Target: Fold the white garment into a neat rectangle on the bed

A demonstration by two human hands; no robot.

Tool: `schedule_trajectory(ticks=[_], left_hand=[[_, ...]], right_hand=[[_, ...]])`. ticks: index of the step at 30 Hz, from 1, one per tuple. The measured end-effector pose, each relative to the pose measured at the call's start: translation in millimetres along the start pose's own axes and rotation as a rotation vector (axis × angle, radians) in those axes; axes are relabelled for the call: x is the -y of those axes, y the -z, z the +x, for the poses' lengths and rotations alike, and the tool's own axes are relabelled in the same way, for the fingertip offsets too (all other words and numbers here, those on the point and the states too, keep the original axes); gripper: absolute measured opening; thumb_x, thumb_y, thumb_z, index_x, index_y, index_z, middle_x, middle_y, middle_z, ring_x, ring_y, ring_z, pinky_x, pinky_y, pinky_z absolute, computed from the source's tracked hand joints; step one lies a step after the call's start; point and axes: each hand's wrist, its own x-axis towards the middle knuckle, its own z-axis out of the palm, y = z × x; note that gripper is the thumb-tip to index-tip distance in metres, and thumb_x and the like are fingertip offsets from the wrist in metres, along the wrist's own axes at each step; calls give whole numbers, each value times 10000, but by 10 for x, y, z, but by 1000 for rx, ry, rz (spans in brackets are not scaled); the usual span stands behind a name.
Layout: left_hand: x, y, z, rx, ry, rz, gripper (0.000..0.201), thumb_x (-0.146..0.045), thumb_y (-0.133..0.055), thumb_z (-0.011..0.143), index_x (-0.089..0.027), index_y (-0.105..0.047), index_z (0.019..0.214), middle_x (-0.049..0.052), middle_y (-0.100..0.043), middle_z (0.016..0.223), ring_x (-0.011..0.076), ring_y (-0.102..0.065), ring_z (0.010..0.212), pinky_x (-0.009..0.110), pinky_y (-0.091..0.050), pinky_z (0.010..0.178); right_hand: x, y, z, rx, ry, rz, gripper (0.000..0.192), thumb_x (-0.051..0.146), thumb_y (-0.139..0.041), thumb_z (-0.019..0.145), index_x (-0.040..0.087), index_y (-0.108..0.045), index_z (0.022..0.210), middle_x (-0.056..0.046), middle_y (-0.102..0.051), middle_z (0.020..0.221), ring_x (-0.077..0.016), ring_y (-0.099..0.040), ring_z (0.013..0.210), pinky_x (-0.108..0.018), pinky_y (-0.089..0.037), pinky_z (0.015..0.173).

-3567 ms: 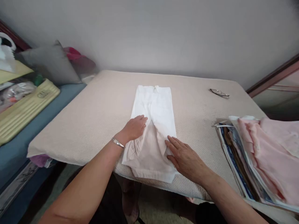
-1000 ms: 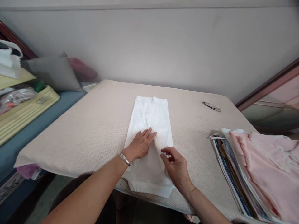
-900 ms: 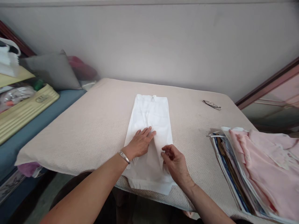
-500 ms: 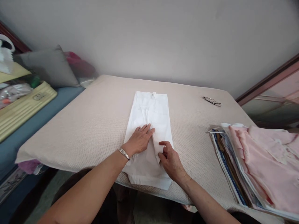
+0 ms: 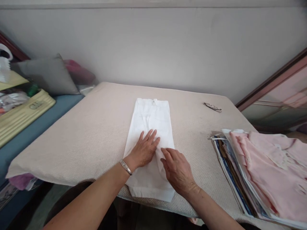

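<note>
A white garment, folded into a long, narrow rectangle, lies lengthwise in front of me. Its exact kind does not show. My left hand, with a silver bracelet on the wrist, rests flat on its middle, fingers spread. Close by on the right, my right hand has its fingers bent around a loose fold of the same cloth, thumb and forefinger near each other. Part of the garment's right side is hidden under that hand. The lower end lies near the table's front edge.
A cream textured cloth covers the table. Eyeglasses lie at the back right. Stacked folded clothes, a pink garment uppermost, sit at the right. Leftward are a grey cushion and a yellow ribbed container. A wall stands behind.
My right hand has shifted slightly left and turned over more, its fingers closing in on the fold. The left hand's fingers have spread a little. The camera view has tilted up slightly.
</note>
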Motion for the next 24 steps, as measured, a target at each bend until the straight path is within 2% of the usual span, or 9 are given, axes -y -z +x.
schedule_trajectory(ticks=[3, 6, 10, 13, 15, 17, 20, 22, 24], left_hand=[[-16, -30, -4, 75, -3, -55, 532, -343, -365, 1050, -203, -349, 1563, 159, -239, 1694, 331, -177, 1574, 633, -207, 1228], [30, 35, 22, 105, -15, -78, 509, -320, -358, 1049, -200, -395, 1542, 146, -300, 1674, 318, -270, 1544, 603, -275, 1211], [238, 356, 0, 59, -30, -137, 447, -252, -380, 1023, -186, -513, 1444, 141, -462, 1579, 268, -414, 1470, 478, -379, 1186], [443, 630, -235, 3, 69, -118, 437, -181, -431, 962, -197, -574, 1375, 113, -582, 1464, 249, -555, 1342, 416, -460, 1125], [520, 707, -534, 23, 127, -62, 500, -130, -447, 913, -219, -573, 1389, 87, -593, 1458, 245, -577, 1314, 415, -470, 1115], [512, 662, -896, 85, 127, 13, 635, -59, -449, 849, -245, -533, 1450, 76, -516, 1547, 255, -489, 1416, 444, -412, 1170], [378, 461, -1378, 181, 103, 109, 888, 17, -461, 732, -302, -400, 1558, 47, -331, 1674, 267, -263, 1556, 514, -289, 1241], [279, 343, -1552, 226, 101, 145, 986, 33, -468, 684, -320, -326, 1594, 41, -267, 1700, 262, -196, 1576, 532, -257, 1252], [215, 289, -1587, 245, 98, 179, 998, 48, -463, 670, -301, -327, 1595, 62, -270, 1696, 258, -190, 1577, 531, -238, 1260]], right_hand=[[-6, -109, -19, 70, 135, -53, 463, 175, -534, 978, 89, -481, 1430, -231, -522, 1473, -373, -499, 1340, -529, -471, 1059], [-18, -141, -29, 122, 130, -51, 471, 171, -570, 962, 96, -506, 1422, -224, -501, 1498, -369, -483, 1368, -520, -503, 1063], [-185, 49, 5, 128, 165, 95, 379, 158, -484, 995, 153, -558, 1367, -167, -576, 1429, -294, -573, 1289, -466, -546, 1037], [-429, 234, -25, 112, 161, 117, 505, 60, -419, 931, 168, -529, 1412, -146, -587, 1416, -258, -593, 1263, -439, -554, 1029], [-568, 301, -117, 83, 171, 59, 680, -5, -431, 825, 161, -466, 1483, -160, -530, 1484, -282, -508, 1365, -473, -522, 1068], [-629, 311, -257, 80, 203, 16, 801, -37, -446, 755, 166, -414, 1528, -164, -430, 1576, -299, -394, 1460, -500, -482, 1109], [-574, 261, -472, 120, 266, -14, 818, -58, -469, 720, 167, -442, 1506, -161, -320, 1644, -311, -295, 1515, -517, -442, 1140], [-508, 214, -562, 150, 320, -24, 745, -63, -483, 717, 142, -517, 1432, -172, -360, 1621, -317, -316, 1504, -509, -433, 1147], [-472, 161, -591, 144, 366, -26, 637, -60, -485, 759, 119, -570, 1364, -186, -430, 1575, -314, -357, 1483, -495, -430, 1149]])
